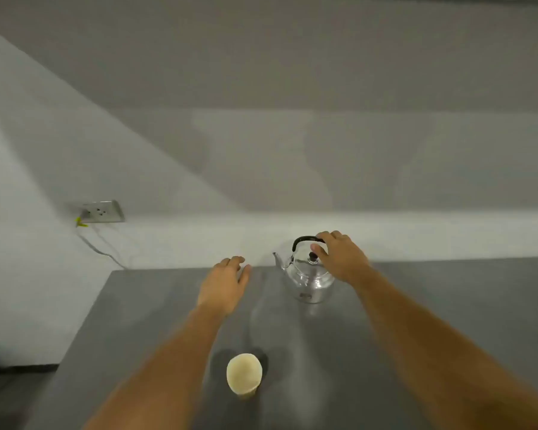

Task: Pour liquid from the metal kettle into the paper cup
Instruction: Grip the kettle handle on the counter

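The metal kettle [308, 274] stands upright at the far side of the grey table [448, 305], its spout [277, 259] pointing left and its black handle [302, 240] arching left to right over the lid. The right hand [339, 256] is at the handle's right end, fingers curled about it; whether the grip has closed cannot be told. The left hand [224, 283] hovers open, apart from the kettle. The paper cup [244, 375] stands upright near the table's front edge.
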Action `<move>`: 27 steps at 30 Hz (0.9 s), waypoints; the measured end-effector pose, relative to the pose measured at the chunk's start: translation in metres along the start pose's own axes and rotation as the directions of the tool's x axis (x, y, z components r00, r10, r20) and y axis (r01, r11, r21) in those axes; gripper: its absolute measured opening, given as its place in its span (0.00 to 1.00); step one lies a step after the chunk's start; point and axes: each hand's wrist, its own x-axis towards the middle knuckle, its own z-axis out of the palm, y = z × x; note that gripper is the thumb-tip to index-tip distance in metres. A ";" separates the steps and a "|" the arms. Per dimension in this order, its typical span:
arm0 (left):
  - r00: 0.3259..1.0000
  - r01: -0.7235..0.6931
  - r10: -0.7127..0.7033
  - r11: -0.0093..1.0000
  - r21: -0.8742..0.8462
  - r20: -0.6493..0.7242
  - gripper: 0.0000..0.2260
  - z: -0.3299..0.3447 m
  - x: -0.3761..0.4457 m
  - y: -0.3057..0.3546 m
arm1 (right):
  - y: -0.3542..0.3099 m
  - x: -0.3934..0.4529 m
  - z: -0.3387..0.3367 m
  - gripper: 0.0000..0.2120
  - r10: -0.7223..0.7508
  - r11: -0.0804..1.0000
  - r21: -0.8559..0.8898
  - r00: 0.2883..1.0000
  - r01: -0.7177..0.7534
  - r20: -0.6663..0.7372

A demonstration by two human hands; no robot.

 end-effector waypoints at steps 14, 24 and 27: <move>0.996 0.077 -0.073 0.993 -0.086 0.052 0.16 0.038 0.027 -0.027 | 0.035 0.079 0.039 0.24 0.189 0.949 0.211 0.959 -0.233 0.210; 0.995 0.092 -0.087 0.989 -0.118 0.051 0.16 0.043 0.008 -0.041 | 0.028 0.063 0.051 0.35 0.262 0.891 0.329 0.946 -0.314 0.193; 0.993 0.107 -0.100 0.982 -0.156 0.056 0.16 0.042 -0.006 -0.043 | 0.021 0.044 0.051 0.33 0.286 0.885 0.331 0.944 -0.326 0.165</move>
